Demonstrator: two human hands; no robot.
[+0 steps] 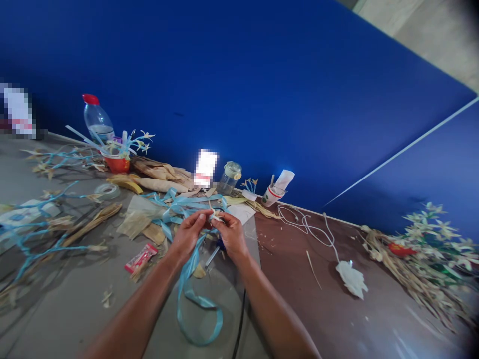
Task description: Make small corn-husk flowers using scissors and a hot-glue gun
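Note:
My left hand (188, 235) and my right hand (232, 235) meet in the middle of the view, fingertips pinched together. Between them is a small pale flower (216, 217), partly covered by the fingers. Light blue ribbon (180, 294) hangs below my left hand and curls in a loop on the grey table. More blue ribbon is heaped just behind my hands. Dried husk pieces (140, 219) and a red-and-white packet (141, 258) lie left of my left forearm. A pen-like stick (212, 256) lies below my hands.
Blue-stemmed flower branches (28, 252) spread across the left side. Behind stand a red-capped bottle (98, 119), a red cup (117, 163), a clear jar (229, 178) and a white cup (272, 194). To the right are a white cable (316, 236) and a dried flower bunch (404, 279). A blue partition (243, 85) rises behind.

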